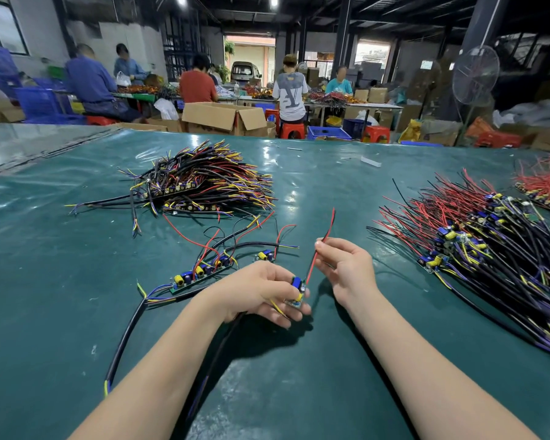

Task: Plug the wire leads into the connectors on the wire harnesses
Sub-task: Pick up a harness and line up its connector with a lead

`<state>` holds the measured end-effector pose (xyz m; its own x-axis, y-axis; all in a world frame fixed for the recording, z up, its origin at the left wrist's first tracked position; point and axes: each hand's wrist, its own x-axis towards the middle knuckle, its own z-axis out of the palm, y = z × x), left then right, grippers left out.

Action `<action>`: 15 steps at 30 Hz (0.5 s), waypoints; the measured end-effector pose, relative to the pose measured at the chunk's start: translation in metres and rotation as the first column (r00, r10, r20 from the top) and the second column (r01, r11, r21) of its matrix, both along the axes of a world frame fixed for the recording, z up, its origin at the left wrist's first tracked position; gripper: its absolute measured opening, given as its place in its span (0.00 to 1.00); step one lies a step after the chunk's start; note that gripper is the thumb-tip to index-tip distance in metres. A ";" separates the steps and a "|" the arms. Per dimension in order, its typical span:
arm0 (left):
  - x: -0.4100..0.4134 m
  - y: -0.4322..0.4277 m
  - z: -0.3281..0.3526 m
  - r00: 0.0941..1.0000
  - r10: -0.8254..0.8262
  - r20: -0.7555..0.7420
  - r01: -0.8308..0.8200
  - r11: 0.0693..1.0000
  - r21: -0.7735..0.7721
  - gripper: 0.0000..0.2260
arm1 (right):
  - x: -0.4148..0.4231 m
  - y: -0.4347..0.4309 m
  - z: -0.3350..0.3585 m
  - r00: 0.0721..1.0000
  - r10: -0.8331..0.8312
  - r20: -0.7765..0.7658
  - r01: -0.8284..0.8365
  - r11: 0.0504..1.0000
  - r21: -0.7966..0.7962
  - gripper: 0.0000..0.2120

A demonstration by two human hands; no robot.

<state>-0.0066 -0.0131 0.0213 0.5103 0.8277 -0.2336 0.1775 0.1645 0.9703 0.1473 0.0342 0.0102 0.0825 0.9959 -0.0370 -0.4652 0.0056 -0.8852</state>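
My left hand [264,290] grips a small circuit board [297,290] carrying a blue part and a yellow one; its black cable trails back under my forearm. My right hand [343,268] pinches a paired red and black wire lead [323,241] between thumb and fingertips. The lead runs from above my fingers down to the board's upper end. Whether its tip is seated in the connector is too small to tell. To the left, a short row of boards with wires attached [200,274] lies on the green mat [299,376].
A heap of black, yellow, red and blue harnesses [204,179] sits at the far left. A larger pile of boards with red and black leads [477,246] fills the right side, with more red wires [543,182] behind. Several people work at benches beyond the table.
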 end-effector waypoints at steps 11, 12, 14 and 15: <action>-0.004 -0.003 0.002 0.992 -0.094 -0.085 0.090 0.995 -0.049 0.09 | 0.010 0.012 -0.001 0.970 -0.104 -0.220 0.072 0.987 -0.146 0.10; -0.004 -0.003 0.002 0.991 -0.095 -0.099 0.089 0.995 -0.054 0.09 | 0.009 0.012 -0.002 0.967 -0.094 -0.236 0.062 0.988 -0.140 0.10; -0.006 -0.002 0.003 0.988 -0.094 -0.123 0.087 0.994 -0.060 0.09 | 0.007 0.012 -0.003 0.969 -0.088 -0.232 0.062 0.991 -0.117 0.11; -0.007 -0.001 0.002 0.987 -0.094 -0.132 0.087 0.994 -0.063 0.09 | 0.006 0.012 -0.004 0.974 -0.095 -0.208 0.076 0.992 -0.100 0.11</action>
<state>-0.0137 -0.0142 0.0234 0.5432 0.7628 -0.3509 0.3228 0.1961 0.9259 0.1535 0.0464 0.0066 0.1481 0.9772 -0.1524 -0.6433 -0.0219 -0.7653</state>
